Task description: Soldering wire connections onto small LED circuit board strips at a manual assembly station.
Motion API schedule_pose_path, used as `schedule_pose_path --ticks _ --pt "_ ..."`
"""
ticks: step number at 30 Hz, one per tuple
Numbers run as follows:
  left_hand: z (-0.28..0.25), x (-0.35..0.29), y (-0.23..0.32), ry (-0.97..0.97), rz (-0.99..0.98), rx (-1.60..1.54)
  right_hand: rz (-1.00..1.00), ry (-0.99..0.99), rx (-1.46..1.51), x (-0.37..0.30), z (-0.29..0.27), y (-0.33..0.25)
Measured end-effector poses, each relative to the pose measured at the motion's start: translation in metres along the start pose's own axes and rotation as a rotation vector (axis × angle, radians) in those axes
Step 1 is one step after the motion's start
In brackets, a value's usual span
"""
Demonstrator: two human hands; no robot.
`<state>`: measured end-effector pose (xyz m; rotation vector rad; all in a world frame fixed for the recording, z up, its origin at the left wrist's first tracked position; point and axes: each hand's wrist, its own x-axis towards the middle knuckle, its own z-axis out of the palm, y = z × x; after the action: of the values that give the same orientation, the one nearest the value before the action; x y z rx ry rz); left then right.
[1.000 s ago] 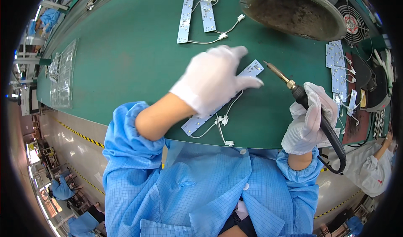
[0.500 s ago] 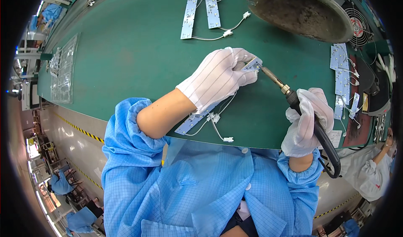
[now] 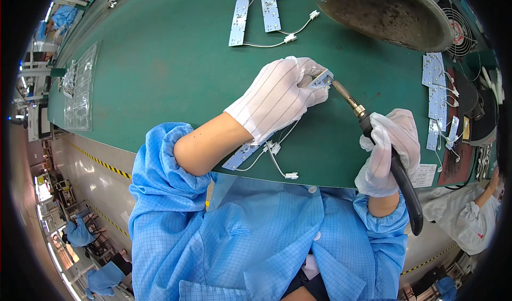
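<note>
My left hand [image 3: 285,90], in a white striped glove, grips a light-blue LED circuit board [image 3: 322,80] near its far end. The board runs back beneath my glove, and its near part with white wires shows by my wrist. In my gloved right hand [image 3: 389,149] is a soldering iron [image 3: 350,98] with a black handle. Its tip meets, or nearly meets, the end of the board; the exact contact is too small to tell. A white connector [image 3: 291,176] on a wire lies near the bench's front edge.
Two more LED boards [image 3: 241,15] with wires lie at the back. A dark round hood [image 3: 386,15] overhangs the back right, beside a fan [image 3: 458,31]. More boards [image 3: 437,101] lie at right. A clear plastic tray [image 3: 81,95] sits at left. A person's white sleeve [image 3: 466,215] shows at right.
My right hand has shifted slightly up and left, and the iron's handle end has swung left and down. My left hand and the board have barely moved.
</note>
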<state>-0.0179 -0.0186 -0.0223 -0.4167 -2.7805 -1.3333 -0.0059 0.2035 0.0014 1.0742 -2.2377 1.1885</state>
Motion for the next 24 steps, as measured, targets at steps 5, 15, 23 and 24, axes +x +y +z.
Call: schedule_pose_path --ticks 5,15,23,24 --pt "-0.016 0.004 0.019 -0.132 -0.195 -0.036 0.01 0.085 0.061 0.001 0.004 0.0" --pt "-0.02 0.005 0.022 -0.149 -0.301 -0.154 0.086 0.085 0.084 -0.006 -0.005 -0.001" --pt "-0.017 0.003 0.017 -0.138 -0.275 -0.12 0.1 0.055 0.054 -0.005 -0.001 -0.003" --pt "-0.017 0.002 0.016 -0.126 -0.274 -0.13 0.077 0.081 0.05 -0.006 0.002 -0.001"
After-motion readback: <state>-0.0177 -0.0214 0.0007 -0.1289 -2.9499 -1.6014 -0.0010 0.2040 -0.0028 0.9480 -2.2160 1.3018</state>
